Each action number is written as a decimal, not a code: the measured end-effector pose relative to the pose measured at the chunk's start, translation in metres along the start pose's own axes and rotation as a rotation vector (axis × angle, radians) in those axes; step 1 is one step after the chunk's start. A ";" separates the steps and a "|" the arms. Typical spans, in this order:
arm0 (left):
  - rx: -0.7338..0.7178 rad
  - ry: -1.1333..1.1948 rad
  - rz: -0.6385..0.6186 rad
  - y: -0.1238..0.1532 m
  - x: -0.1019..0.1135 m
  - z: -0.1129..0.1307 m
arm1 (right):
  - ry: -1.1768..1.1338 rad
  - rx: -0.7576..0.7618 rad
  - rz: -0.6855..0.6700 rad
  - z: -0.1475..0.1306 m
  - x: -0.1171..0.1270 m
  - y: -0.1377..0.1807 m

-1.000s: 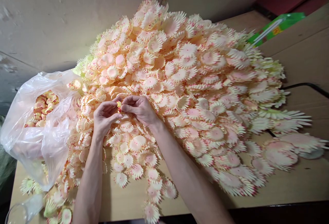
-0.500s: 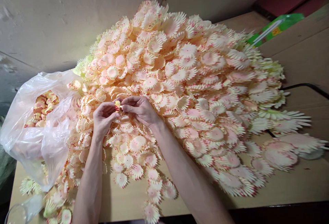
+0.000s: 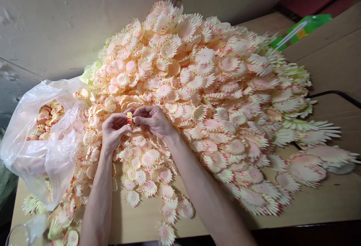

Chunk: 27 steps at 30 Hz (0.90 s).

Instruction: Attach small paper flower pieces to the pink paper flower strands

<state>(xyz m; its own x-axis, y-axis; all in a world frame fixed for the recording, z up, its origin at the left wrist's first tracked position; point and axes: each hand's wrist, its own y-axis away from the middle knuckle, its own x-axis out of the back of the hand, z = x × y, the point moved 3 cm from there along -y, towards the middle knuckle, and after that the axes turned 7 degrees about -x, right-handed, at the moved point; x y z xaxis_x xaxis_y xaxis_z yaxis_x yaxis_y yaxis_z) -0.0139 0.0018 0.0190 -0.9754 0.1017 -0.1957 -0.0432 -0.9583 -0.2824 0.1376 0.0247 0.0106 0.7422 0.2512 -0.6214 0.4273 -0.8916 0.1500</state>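
Note:
Between the fingertips of both hands is a small yellow flower piece with red-tipped petals [image 3: 129,118]. My left hand [image 3: 114,125] pinches it from the left, thumb below and fingers curled above. From the right, my right hand [image 3: 152,120] is closed with thumb and forefinger together against the same piece. The fingers partly cover it. Both hands are just in front of a large heap of cream and pink artificial flower petal layers [image 3: 197,84], with fringed edges tipped in red.
At the left a translucent plastic bag [image 3: 25,114] holds small curled yellow-red flower pieces [image 3: 50,114]. Loose petal layers [image 3: 166,212] trail to the table's front edge. A clear cup [image 3: 19,234] lies front left; a green packet [image 3: 304,29], cardboard [image 3: 335,46] and black cable [image 3: 341,94] are at right.
The small flower piece has turned slightly between my fingertips and shows more of its red-tipped edge. My hands stay in nearly the same place.

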 end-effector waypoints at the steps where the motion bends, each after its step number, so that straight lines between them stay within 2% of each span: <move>1: -0.001 0.003 0.001 0.000 0.000 0.000 | -0.006 -0.005 0.000 0.000 0.000 0.000; 9: 0.008 -0.045 0.015 0.002 0.001 0.001 | -0.026 0.000 -0.002 -0.003 -0.003 0.002; 14: 0.047 -0.081 0.093 0.002 0.003 0.005 | -0.024 0.025 0.015 -0.002 -0.005 0.001; 17: 0.053 -0.056 0.099 0.002 0.002 0.005 | 0.004 0.040 0.018 0.000 -0.005 0.000; 23: -0.007 -0.134 0.168 0.002 0.001 0.003 | 0.063 0.043 0.032 0.003 -0.003 -0.001; 27: -0.025 -0.169 0.167 0.003 0.000 0.002 | 0.081 0.027 0.028 0.003 -0.003 0.000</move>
<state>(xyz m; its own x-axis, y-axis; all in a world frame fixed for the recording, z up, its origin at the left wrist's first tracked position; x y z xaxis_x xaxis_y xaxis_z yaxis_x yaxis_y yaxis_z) -0.0147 -0.0020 0.0204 -0.9910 -0.1061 -0.0819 0.1252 -0.9510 -0.2827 0.1334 0.0228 0.0104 0.7933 0.2550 -0.5529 0.3929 -0.9081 0.1449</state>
